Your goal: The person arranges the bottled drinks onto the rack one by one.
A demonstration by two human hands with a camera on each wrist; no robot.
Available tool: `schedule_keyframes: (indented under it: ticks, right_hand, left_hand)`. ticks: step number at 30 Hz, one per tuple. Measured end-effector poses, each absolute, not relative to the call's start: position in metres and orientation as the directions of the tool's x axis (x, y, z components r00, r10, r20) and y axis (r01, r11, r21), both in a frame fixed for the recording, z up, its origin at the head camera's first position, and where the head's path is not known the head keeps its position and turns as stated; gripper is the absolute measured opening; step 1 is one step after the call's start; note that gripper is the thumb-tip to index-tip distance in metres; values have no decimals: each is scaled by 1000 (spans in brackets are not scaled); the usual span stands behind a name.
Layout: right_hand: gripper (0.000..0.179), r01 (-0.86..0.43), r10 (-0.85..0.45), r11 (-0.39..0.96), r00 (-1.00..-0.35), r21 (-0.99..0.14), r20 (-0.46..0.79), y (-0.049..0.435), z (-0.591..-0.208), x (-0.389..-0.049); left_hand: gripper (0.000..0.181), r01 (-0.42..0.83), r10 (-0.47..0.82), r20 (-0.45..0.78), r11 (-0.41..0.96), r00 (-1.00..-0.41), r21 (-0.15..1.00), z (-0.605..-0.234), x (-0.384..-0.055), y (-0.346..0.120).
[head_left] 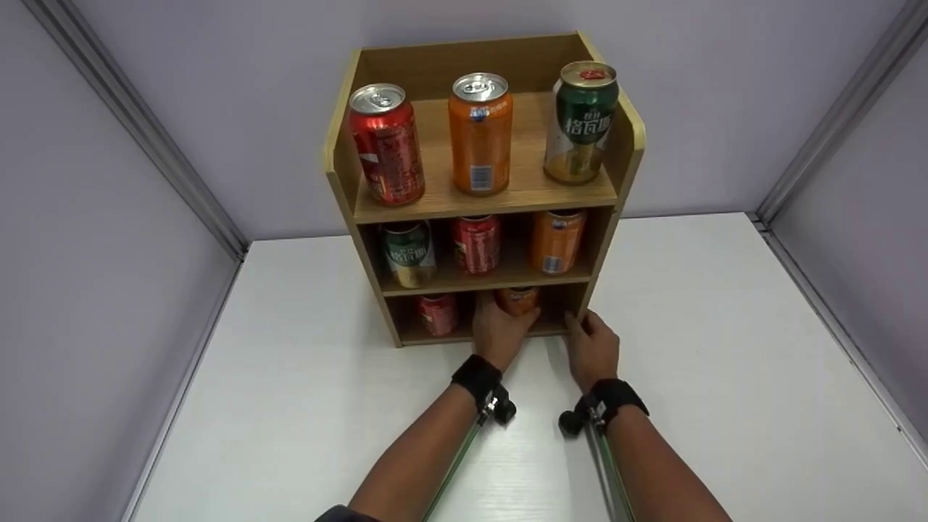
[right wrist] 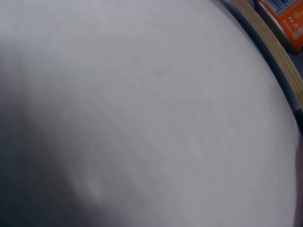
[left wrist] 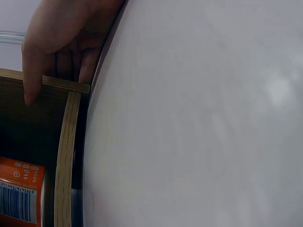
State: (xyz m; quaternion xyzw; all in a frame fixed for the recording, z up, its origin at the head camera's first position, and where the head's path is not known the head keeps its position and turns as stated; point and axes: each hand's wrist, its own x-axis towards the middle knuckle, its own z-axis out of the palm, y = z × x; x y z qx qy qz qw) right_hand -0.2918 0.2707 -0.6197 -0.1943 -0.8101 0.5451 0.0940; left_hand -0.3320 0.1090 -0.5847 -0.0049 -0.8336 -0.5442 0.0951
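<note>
In the head view, my left hand (head_left: 502,335) reaches into the bottom level of a wooden shelf (head_left: 486,285) and holds an orange soda can (head_left: 519,300) low down. Its fingers pass left of the can, partly hidden inside, and the thumb lies at the can's right side. My right hand (head_left: 596,353) grips the lower front edge of the right side panel. The left wrist view shows that hand (left wrist: 68,35) with its thumb inside the panel and the other fingers outside. The orange can's barcode side (left wrist: 21,191) faces out there.
A red can (head_left: 438,314) stands at the bottom left. The middle level holds a green-and-gold can (head_left: 409,255), a red can (head_left: 477,245) and an orange can (head_left: 557,243). Red (head_left: 388,148), orange (head_left: 480,138) and green (head_left: 582,123) cans stand on top. A white table (head_left: 290,391) supports the shelf.
</note>
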Motion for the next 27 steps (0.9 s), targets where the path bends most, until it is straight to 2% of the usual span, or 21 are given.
schedule_keyframes:
  ticks: [16,21,27]
  right_hand:
    - [58,198,407,299,-911,-933,-63,269,-618,-289]
    - [62,202,392,308,-917,-930,-69,270,-618,-288]
    - [56,203,383,330,-921,-922,-66,272,-621,-289]
  left_hand:
    - [92,136,-32,173,488,-984,862,-583,-333,103]
    - [87,105,-37,148,539,-988,836,-581,-332,104]
    - [88,45,-61,88,507,-994,861,-582,-331,106]
